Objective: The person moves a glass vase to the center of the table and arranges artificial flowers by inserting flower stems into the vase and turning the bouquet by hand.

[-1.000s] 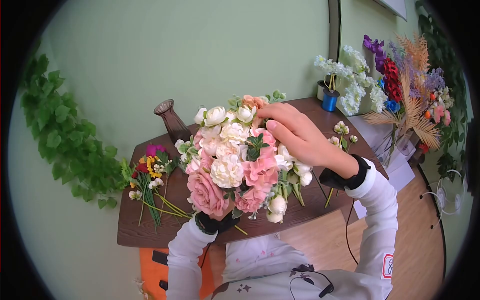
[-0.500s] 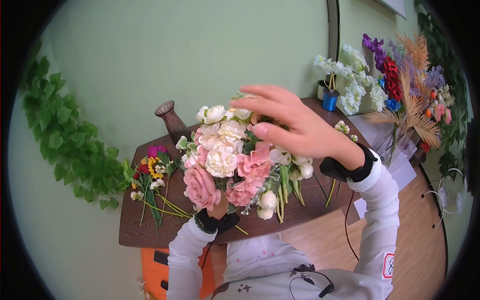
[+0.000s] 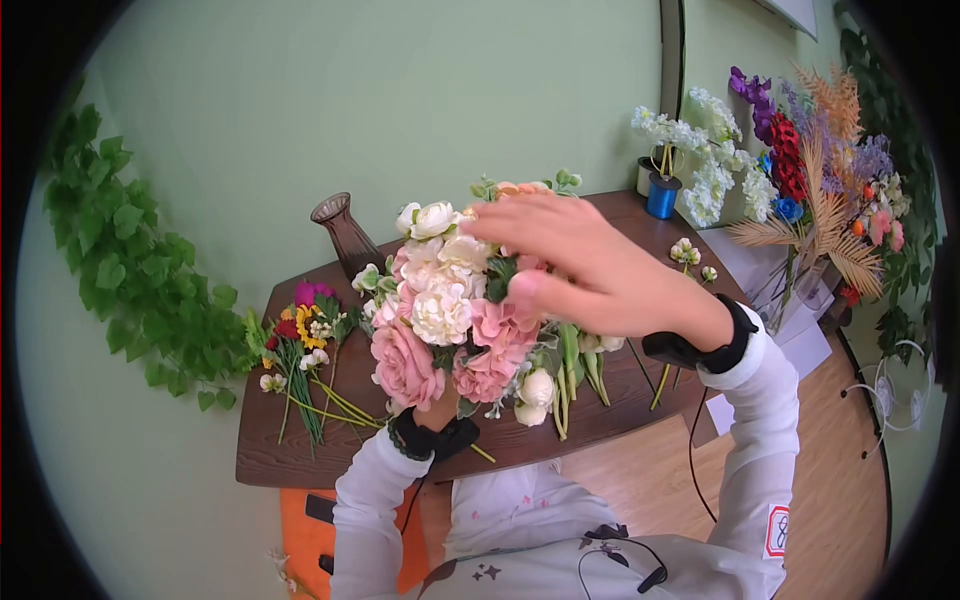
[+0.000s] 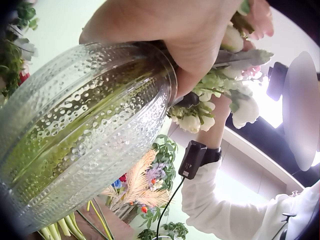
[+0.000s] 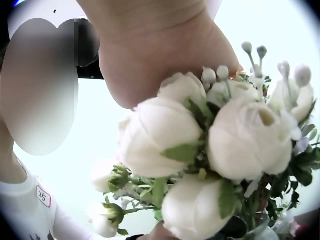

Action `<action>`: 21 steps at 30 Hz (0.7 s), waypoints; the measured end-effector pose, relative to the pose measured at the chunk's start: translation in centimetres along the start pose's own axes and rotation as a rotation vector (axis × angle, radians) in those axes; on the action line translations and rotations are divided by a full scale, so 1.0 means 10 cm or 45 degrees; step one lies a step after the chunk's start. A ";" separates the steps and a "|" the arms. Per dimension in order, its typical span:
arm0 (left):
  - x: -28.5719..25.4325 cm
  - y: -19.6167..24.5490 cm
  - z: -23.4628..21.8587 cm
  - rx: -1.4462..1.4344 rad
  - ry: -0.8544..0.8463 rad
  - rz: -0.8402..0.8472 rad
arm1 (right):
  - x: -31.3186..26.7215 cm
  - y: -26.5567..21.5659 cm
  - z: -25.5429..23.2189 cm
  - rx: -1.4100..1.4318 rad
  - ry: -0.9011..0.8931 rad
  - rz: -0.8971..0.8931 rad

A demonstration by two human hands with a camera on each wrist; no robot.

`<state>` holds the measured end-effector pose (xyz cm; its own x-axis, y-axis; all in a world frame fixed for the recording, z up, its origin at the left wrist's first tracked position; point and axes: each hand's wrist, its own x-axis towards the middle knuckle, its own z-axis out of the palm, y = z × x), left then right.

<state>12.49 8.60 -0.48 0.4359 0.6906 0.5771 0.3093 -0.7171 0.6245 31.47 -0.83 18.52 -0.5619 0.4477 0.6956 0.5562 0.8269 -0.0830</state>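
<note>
A full bunch of white and pink flowers [image 3: 440,315] fills the middle of the head view, its green stems running down into a clear dimpled glass vase [image 4: 95,115]. At the vase's mouth, my left hand [image 4: 165,30] grips round the rim area, close under the blooms; in the head view the flowers hide most of that hand. My right hand [image 3: 575,265] lies over the top right of the bunch with fingers extended, palm down. Below its heel, the right wrist view shows white rosebuds [image 5: 250,137] close up.
A brown glass vase [image 3: 345,235] stands behind. Loose flowers and stems [image 3: 310,340] lie on the left of the dark wooden table [image 3: 270,460]; white flower stems [image 3: 684,255] lie right. A blue spool [image 3: 662,197] and vases of tall flowers [image 3: 800,180] stand farther right.
My right hand has left the orange flower at the back and moved left and toward me over the blooms, its fingers straightening. The bunch has shifted slightly left. My left hand stays beneath it.
</note>
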 end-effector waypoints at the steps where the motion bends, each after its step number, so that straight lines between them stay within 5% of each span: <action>1: -0.01 0.00 0.00 0.001 0.000 0.000 | -0.02 0.01 -0.05 0.144 0.072 0.009; 5: -0.08 -0.02 0.02 -0.007 0.005 -0.012 | -0.31 0.10 -0.33 0.305 0.478 0.531; 9: -0.16 -0.02 0.10 -0.038 0.011 -0.029 | -1.06 0.82 -0.39 0.574 0.623 1.131; 13: -0.22 -0.02 0.17 -0.060 0.007 -0.038 | -2.15 1.55 -0.24 0.401 0.206 1.580; 21: -0.17 0.00 0.26 -0.063 0.031 -0.020 | -2.73 1.96 0.00 0.232 0.275 2.026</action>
<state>13.98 7.14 -2.82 0.4107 0.7040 0.5794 0.2737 -0.7014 0.6582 57.69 3.15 -2.10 0.5840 0.8064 -0.0927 0.3760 -0.3700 -0.8496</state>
